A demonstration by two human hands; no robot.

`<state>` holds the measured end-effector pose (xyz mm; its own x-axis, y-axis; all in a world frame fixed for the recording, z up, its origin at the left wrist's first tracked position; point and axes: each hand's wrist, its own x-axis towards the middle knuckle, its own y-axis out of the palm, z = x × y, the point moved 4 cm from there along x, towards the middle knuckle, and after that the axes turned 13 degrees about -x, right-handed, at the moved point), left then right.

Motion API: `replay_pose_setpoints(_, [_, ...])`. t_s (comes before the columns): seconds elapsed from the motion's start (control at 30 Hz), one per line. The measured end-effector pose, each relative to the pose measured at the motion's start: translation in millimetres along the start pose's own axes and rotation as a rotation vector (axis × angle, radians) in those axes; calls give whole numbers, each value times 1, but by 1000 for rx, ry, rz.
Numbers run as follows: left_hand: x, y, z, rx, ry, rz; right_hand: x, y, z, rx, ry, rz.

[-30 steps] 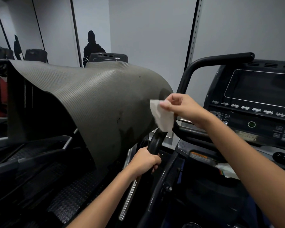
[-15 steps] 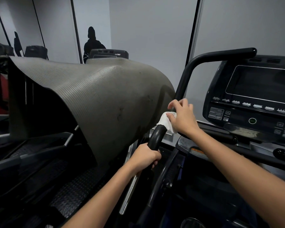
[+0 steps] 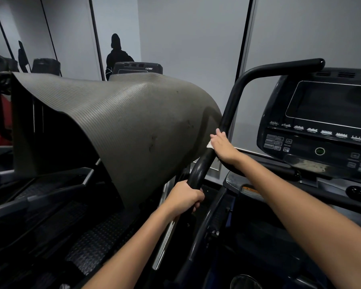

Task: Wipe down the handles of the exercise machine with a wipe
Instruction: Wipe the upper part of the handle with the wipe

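A long black curved handle (image 3: 233,101) of the exercise machine rises from lower centre up to the right. My left hand (image 3: 186,197) grips its lower, thicker part. Higher up, my right hand (image 3: 222,146) is wrapped around the handle and presses a white wipe (image 3: 209,145) against it. Only a small corner of the wipe shows at the edge of my palm; the rest is hidden under the hand.
A grey ribbed mat (image 3: 123,122) hangs over the neighbouring machine at left, close to the handle. The machine's console (image 3: 325,126) with dark screen and buttons stands at right. A second black handle (image 3: 358,192) lies below the console. Grey wall panels stand behind.
My right hand brought the wipe from the air down onto the handle and closed around it, so the wipe is now mostly covered. My left hand kept its grip lower down.
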<state>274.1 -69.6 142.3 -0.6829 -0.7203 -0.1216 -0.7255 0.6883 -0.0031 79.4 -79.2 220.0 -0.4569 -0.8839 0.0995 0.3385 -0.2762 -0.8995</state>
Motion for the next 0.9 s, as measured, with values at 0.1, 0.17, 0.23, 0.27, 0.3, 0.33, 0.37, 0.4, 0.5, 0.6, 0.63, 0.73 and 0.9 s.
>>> replay_pose_setpoints(0.1, [0, 0, 0, 11, 4, 0, -4, 12, 19, 292, 237, -140])
replay_pose_setpoints(0.17, [1, 1, -1, 20, 13, 2, -9, 29, 22, 479, 318, -218])
replay_pose_setpoints(0.23, [2, 0, -1, 35, 34, -1, -16, 44, 21, 645, 418, -165])
replay_pose_setpoints(0.27, [2, 1, -2, 42, 46, -3, -19, 46, 22, 694, 441, -126])
replay_pose_setpoints(0.3, [2, 0, -2, 48, 56, -2, -18, 46, 21, 693, 435, -110])
replay_pose_setpoints(0.33, [2, 0, -2, 48, 64, 0, -15, 44, 22, 641, 428, -99])
replay_pose_setpoints(0.37, [2, 0, -3, 47, 67, 2, -11, 41, 22, 582, 435, -95])
replay_pose_setpoints(0.4, [2, 0, -3, 45, 68, 1, -6, 37, 22, 550, 442, -100])
replay_pose_setpoints(0.5, [1, 1, -2, 31, 61, -3, 4, 18, 24, 263, 422, -117])
replay_pose_setpoints(0.6, [1, 1, -1, -1, 44, 5, 4, 8, 24, 176, 365, -149])
replay_pose_setpoints(0.63, [2, 0, -1, -5, 40, 12, 4, 6, 21, 190, 332, -172])
replay_pose_setpoints(0.73, [0, 0, -3, -26, 23, 37, 1, 6, 24, 135, 237, -190])
replay_pose_setpoints(0.9, [-3, 0, -5, -28, 14, 35, -25, 28, 16, 140, -119, -161])
